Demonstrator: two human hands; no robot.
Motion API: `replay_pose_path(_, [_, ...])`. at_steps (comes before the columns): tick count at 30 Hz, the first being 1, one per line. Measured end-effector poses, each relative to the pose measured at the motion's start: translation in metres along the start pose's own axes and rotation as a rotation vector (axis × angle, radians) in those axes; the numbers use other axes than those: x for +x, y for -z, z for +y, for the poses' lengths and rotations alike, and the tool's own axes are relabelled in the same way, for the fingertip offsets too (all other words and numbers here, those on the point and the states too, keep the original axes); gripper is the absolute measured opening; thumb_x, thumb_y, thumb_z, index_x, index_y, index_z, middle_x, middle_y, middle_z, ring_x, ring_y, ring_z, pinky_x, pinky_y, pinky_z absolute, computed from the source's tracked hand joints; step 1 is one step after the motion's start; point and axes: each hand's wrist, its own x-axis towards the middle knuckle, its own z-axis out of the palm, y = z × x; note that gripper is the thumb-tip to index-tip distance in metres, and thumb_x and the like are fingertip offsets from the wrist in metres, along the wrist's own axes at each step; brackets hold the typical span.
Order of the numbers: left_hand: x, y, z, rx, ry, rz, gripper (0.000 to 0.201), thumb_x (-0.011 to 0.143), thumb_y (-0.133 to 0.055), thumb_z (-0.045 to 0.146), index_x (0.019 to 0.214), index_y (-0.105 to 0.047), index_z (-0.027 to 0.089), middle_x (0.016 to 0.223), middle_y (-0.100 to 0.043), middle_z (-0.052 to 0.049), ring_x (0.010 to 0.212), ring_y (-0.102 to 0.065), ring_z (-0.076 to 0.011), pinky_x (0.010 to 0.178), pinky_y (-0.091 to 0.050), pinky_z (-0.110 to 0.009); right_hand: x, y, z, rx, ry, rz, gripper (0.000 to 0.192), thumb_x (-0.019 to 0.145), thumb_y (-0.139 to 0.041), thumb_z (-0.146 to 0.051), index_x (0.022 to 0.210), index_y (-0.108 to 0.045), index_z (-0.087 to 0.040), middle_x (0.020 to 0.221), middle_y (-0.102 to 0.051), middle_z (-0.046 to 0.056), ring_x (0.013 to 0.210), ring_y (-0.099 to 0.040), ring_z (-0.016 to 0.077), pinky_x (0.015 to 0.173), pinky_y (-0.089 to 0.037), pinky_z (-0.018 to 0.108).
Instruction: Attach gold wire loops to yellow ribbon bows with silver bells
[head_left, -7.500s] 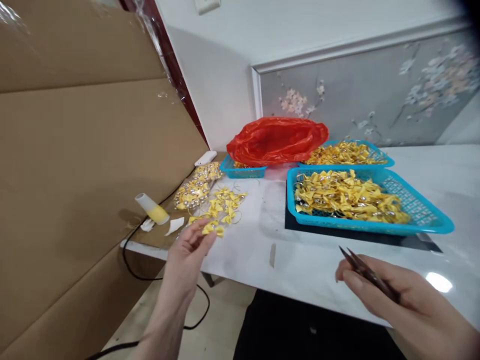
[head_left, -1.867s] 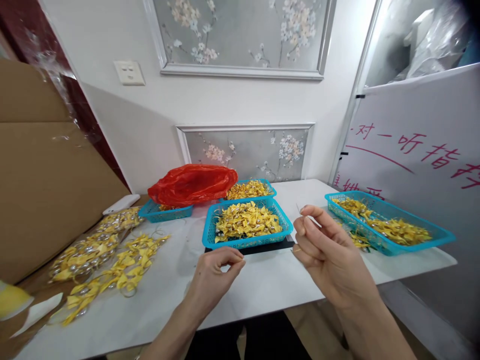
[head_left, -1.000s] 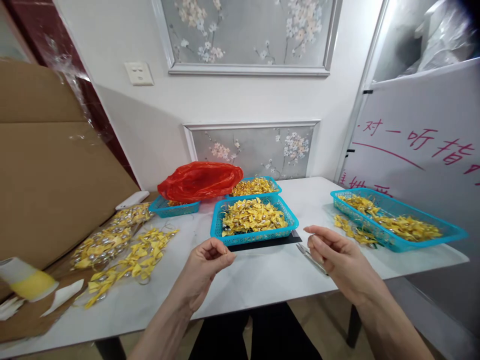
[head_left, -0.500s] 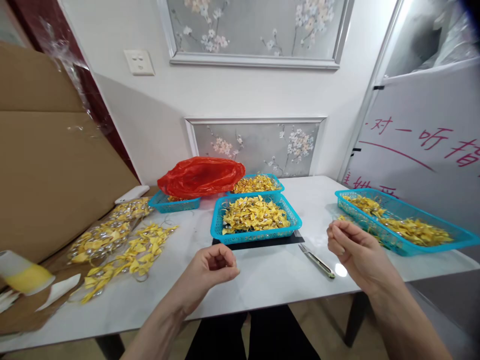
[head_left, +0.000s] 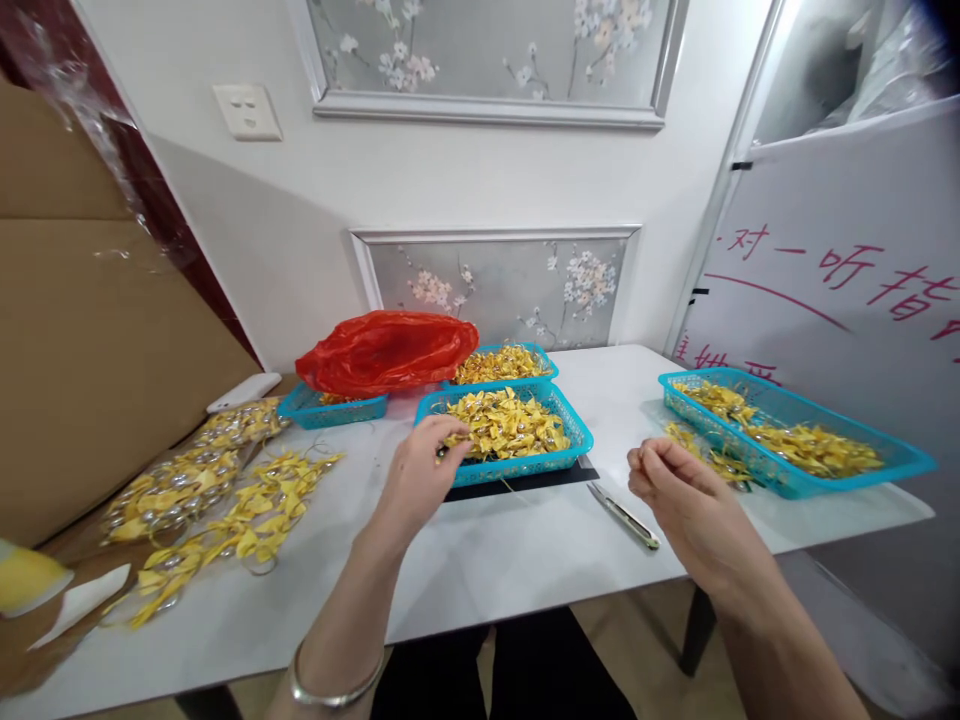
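Nearby, tweezers (head_left: 624, 516) lie between pinching left hand (head_left: 420, 470) and curled, empty-looking right hand (head_left: 679, 490).

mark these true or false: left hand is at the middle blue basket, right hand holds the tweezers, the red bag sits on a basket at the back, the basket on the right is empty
1. The left hand reaches into the middle blue basket of yellow pieces. True.
2. The right hand holds the tweezers. False: they lie on the table beside the curled hand.
3. The red bag sits on a blue basket at the back left. True.
4. The right basket is empty. False: it holds yellow pieces too.
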Motion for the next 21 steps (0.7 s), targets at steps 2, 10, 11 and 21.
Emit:
replay_pose_path(2, [0.023, 0.001, -0.004, 0.104, 0.018, 0.021, 0.024, 0.095, -0.061, 0.03, 0.117, -0.065, 0.02, 0.126, -0.064, -0.009, 0.107, -0.065, -0.0249, 0.09, -0.055, -0.046, -0.002, -0.001, 0.0, 0.004, -0.011, -0.007, 0.03, 0.071, -0.087, -0.043, 0.074, -0.067, -0.02, 0.079, -0.058, 0.001, 0.076, -0.052, 0.0132, 0.068, -0.047, 0.021])
replay_pose_path(10, [0.079, -0.01, -0.016, 0.287, 0.108, -0.041, 0.031, 0.095, -0.063, 0.03, 0.124, -0.061, 0.02, 0.127, -0.063, -0.01, 0.106, -0.066, -0.0253, 0.087, -0.057, -0.045, -0.008, 0.008, 0.006, 0.028, -0.092, 0.03, 0.036, 0.073, -0.087, -0.038, 0.102, -0.07, -0.026, 0.068, -0.054, -0.002, 0.062, -0.05, 0.0104, 0.058, -0.047, 0.021])
replay_pose_path(11, [0.083, -0.012, -0.017, 0.282, 0.115, -0.05, 0.031, 0.095, -0.063, 0.03, 0.124, -0.061, 0.02, 0.128, -0.063, -0.01, 0.106, -0.066, -0.0253, 0.087, -0.057, -0.045, -0.009, 0.007, 0.007, 0.033, -0.096, 0.034, 0.042, 0.073, -0.086, -0.038, 0.11, -0.069, -0.027, 0.067, -0.053, -0.002, 0.06, -0.048, 0.0103, 0.056, -0.046, 0.021])
replay_pose_path(21, [0.097, 0.002, -0.014, -0.122, 0.148, 0.022, 0.033, 0.095, -0.062, 0.032, 0.125, -0.06, 0.017, 0.125, -0.064, -0.01, 0.103, -0.066, -0.0256, 0.086, -0.057, -0.047, -0.003, -0.008, 0.032, 0.034, -0.185, 0.008, 0.026, 0.073, -0.084, -0.042, 0.088, -0.079, -0.021, 0.075, -0.059, 0.002, 0.047, -0.031, 0.0035, 0.049, -0.041, 0.025])
